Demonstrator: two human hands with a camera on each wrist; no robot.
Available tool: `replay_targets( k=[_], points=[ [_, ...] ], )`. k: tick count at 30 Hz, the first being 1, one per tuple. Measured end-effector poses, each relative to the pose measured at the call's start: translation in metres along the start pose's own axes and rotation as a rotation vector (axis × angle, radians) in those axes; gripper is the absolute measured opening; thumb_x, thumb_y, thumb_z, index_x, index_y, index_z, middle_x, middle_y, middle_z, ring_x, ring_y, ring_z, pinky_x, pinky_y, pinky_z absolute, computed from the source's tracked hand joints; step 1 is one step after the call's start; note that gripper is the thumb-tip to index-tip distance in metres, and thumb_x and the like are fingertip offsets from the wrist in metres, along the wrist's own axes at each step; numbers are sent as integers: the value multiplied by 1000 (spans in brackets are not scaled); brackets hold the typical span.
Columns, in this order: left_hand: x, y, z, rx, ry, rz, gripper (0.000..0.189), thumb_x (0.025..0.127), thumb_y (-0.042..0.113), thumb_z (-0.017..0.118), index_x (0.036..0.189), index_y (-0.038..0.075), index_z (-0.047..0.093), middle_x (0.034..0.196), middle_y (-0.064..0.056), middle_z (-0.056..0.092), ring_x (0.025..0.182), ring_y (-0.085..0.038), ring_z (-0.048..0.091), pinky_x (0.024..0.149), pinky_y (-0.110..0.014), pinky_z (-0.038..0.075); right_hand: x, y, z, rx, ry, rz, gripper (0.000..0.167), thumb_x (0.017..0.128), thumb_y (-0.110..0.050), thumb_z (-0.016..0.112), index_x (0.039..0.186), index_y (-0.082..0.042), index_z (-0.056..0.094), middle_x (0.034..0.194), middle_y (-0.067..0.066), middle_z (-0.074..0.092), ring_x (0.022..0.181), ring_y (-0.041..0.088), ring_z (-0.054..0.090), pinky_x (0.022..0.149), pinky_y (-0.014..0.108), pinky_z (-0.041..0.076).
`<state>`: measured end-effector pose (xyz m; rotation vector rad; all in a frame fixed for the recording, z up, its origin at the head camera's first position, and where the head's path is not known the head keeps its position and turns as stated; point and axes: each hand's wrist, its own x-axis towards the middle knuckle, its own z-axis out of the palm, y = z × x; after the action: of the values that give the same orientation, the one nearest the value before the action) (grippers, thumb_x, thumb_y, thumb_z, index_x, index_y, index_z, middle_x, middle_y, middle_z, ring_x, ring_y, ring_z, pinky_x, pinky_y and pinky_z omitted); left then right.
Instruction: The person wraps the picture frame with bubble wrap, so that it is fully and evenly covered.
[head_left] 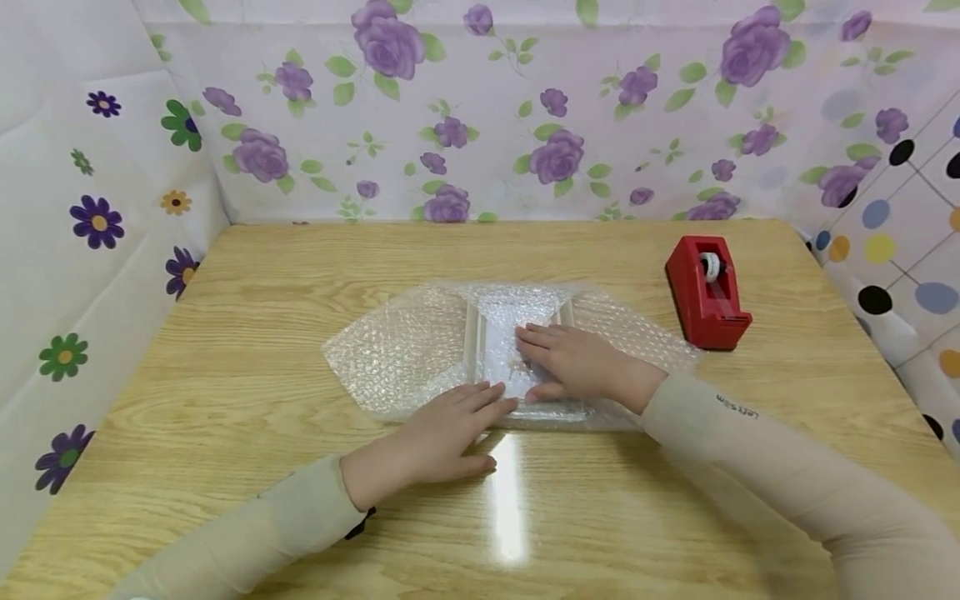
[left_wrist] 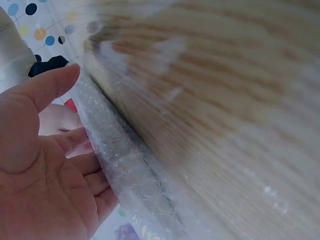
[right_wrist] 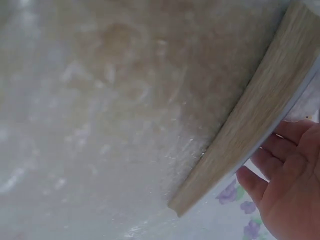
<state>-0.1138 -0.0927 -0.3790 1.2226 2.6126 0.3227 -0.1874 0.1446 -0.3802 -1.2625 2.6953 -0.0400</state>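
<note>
A rectangular frame [head_left: 472,337] with pale wood-look edges and a whitish middle lies on a sheet of clear bubble wrap [head_left: 397,350]. Flaps of the wrap are folded over its far and near sides; the sheet spreads out flat to left and right. My right hand [head_left: 573,362] rests over the frame's middle, fingers straight and pointing left. At the near folded edge, my left hand [head_left: 453,429] touches the wrap with extended fingertips, thumb held apart. The left wrist view shows those fingers along the bubble wrap fold [left_wrist: 125,165]. In the right wrist view, the frame's wood-look side [right_wrist: 245,120] is bare.
A red tape dispenser [head_left: 705,292] with a roll of tape stands at the back right, close to the wrap's right tip. Beneath everything is a wood-grain table [head_left: 300,267]. Flowered and dotted sheets [head_left: 495,108] hang around its back and sides.
</note>
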Motion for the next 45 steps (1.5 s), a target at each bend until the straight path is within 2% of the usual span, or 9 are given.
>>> replay_targets(
  k=[9, 13, 17, 22, 25, 27, 34, 39, 45],
  points=[
    [-6, -15, 2, -201, 100, 34, 61, 90, 30, 62, 143, 11, 40, 151, -14, 35, 140, -31, 31, 114, -50, 28, 0, 1, 3, 145, -16, 32, 88, 87, -60, 54, 146, 1, 33, 155, 15, 25, 143, 31, 25, 116, 46, 26],
    [-11, -19, -3, -322, 181, 6, 61, 90, 25, 62, 144, 11, 39, 152, -14, 32, 141, -33, 29, 114, -53, 27, 0, 1, 4, 165, -16, 45, 94, 83, -64, 57, 147, 0, 31, 156, 15, 23, 143, 31, 24, 116, 46, 26],
    [-17, -27, -11, -418, 358, -58, 57, 90, 17, 62, 141, 6, 40, 149, -16, 36, 138, -35, 32, 112, -55, 28, 0, 1, 6, 197, -20, 57, 96, 82, -64, 59, 147, 0, 30, 156, 15, 22, 144, 31, 23, 116, 45, 26],
    [-31, -40, -24, -521, 662, -159, 56, 87, 4, 61, 138, -2, 39, 143, -19, 42, 134, -35, 37, 112, -54, 29, 1, 0, 7, 217, -38, 62, 97, 81, -64, 58, 147, 0, 29, 157, 15, 19, 144, 30, 20, 117, 45, 24],
    [-43, -46, -30, -586, 826, -266, 54, 86, -3, 58, 136, -4, 39, 140, -19, 43, 134, -34, 36, 112, -54, 28, 1, 0, 7, 220, -48, 63, 98, 81, -66, 56, 148, 0, 27, 158, 14, 17, 145, 31, 18, 117, 45, 23],
    [-51, -49, -33, -640, 884, -341, 52, 87, -4, 57, 136, -6, 37, 141, -19, 41, 136, -34, 32, 113, -54, 26, 0, 0, 6, 226, -50, 63, 99, 81, -66, 56, 148, 0, 26, 158, 15, 16, 145, 31, 18, 117, 45, 23],
    [-71, -70, -37, -768, 888, -542, 56, 92, 0, 51, 140, -6, 24, 145, -21, 28, 137, -38, 23, 113, -55, 23, 0, 1, 6, 246, -42, 60, 98, 82, -63, 58, 148, 1, 25, 158, 15, 16, 145, 30, 16, 118, 45, 21],
    [-79, -84, -36, -882, 878, -735, 63, 94, 7, 48, 146, 1, 12, 150, -20, 18, 140, -35, 19, 116, -50, 22, 1, 2, 9, 236, -35, 58, 98, 82, -64, 58, 148, 1, 25, 158, 15, 16, 145, 30, 16, 118, 44, 21],
    [-88, -93, -33, -1042, 749, -844, 69, 98, 21, 44, 148, 6, -2, 154, -19, 6, 142, -36, 13, 116, -50, 24, 0, 1, 11, 240, -24, 55, 97, 82, -61, 60, 148, 1, 26, 157, 15, 17, 145, 30, 17, 118, 44, 20]
  ],
)
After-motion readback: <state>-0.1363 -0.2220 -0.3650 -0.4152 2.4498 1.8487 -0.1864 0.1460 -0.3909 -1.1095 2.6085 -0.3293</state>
